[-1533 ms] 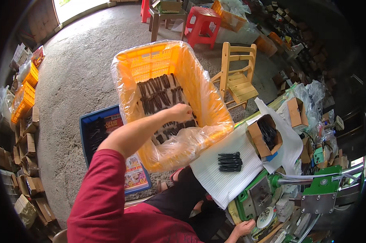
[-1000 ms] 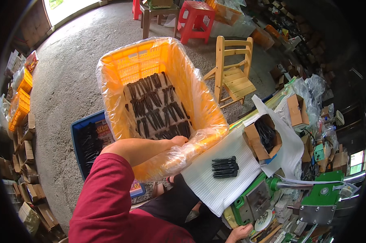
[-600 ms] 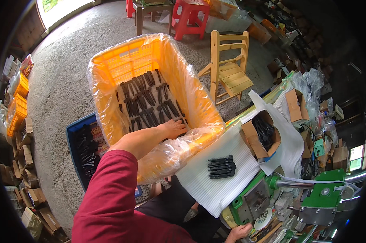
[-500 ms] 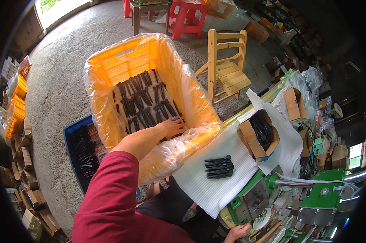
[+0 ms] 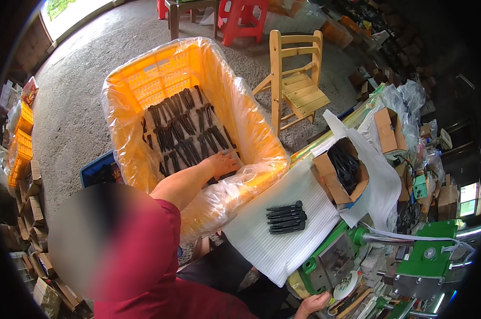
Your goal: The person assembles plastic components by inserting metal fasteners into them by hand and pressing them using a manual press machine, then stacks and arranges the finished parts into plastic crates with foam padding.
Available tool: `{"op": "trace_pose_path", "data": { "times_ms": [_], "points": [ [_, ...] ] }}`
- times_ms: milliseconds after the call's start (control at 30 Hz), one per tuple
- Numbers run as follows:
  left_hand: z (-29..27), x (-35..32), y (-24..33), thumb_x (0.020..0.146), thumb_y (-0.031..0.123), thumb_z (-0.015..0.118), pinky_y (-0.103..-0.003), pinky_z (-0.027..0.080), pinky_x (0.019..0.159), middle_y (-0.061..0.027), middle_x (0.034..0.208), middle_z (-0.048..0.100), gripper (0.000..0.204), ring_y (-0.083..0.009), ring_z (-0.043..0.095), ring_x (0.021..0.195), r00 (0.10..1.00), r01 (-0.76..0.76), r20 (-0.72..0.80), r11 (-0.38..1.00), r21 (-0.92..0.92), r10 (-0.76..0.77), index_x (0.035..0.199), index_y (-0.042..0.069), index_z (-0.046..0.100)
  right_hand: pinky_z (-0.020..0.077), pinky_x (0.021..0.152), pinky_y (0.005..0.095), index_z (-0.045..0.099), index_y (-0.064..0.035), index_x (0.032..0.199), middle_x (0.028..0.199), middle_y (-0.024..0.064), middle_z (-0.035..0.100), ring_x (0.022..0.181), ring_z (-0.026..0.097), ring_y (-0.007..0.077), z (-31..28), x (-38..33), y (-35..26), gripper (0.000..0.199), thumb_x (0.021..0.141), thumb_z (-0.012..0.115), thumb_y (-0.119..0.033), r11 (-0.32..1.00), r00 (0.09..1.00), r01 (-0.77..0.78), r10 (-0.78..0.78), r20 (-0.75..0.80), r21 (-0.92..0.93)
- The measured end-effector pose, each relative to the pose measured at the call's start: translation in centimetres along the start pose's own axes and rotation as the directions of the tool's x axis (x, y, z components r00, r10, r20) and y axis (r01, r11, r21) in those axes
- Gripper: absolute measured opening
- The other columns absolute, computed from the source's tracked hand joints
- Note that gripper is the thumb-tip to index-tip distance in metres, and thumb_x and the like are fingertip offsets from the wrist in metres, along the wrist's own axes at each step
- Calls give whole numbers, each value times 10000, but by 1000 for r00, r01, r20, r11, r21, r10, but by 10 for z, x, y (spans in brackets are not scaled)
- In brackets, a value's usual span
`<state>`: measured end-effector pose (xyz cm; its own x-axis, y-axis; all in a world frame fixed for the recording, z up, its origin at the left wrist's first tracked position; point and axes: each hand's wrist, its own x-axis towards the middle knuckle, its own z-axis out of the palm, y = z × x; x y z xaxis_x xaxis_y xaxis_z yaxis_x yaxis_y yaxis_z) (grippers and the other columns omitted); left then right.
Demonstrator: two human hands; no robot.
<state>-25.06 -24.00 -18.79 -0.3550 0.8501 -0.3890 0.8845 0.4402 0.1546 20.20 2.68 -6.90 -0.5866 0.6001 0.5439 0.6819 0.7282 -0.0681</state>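
Since half a second ago my left hand has barely shifted; it stays down inside the orange crate, fingers spread flat on the black handled parts. Those parts lie in loose rows on the crate's floor, slim, dark, matte. Clear plastic lines the crate. My right hand sits well below the crate, at the frame's bottom edge; I cannot tell its finger state. Beside the crate, a small stack of black pieces lies on white foam sheet.
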Motion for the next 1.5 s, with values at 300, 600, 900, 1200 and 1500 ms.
{"op": "trace_pose_path", "data": {
  "times_ms": [300,600,900,1200,1500],
  "points": [
    [-1,-14,-8,776,135,436,-370,397,771,-67,1011,449,254,-238,421,1006,992,-94,-84,995,-25,92,1028,113,455,357,605,427,445,57,777,724,213,447,690,441,393,7,-4,13,171,812,395,-103,1000,1000,-10,9,29,30],
    [-12,-21,4,744,142,487,-388,398,794,-72,1027,447,305,-248,428,1011,998,-30,-48,996,-79,27,1046,102,469,326,578,441,435,40,730,688,209,420,668,420,390,7,-4,11,199,824,402,-132,999,1000,-7,7,-3,50],
    [-13,-23,10,751,167,483,-418,393,790,-86,1038,434,336,-251,430,1018,999,14,-31,993,-116,-17,1080,104,460,331,579,445,432,39,732,694,209,426,674,426,391,5,-3,8,157,791,410,-105,998,1000,-20,20,-1,63],
    [-16,-25,6,724,169,514,-420,397,803,-97,1059,452,388,-283,430,1047,998,51,-23,971,-236,-58,1106,145,454,332,575,446,442,33,741,699,201,433,674,431,388,7,-2,9,140,793,407,-92,997,1000,-14,14,4,73],
    [-115,-49,-30,616,-24,491,-293,452,580,-120,673,596,165,-219,588,650,688,129,-506,774,-620,-520,730,20,602,325,560,443,460,26,749,691,188,444,666,433,379,6,-1,7,116,782,427,-81,996,1000,13,-11,-22,91]
  ]
}}
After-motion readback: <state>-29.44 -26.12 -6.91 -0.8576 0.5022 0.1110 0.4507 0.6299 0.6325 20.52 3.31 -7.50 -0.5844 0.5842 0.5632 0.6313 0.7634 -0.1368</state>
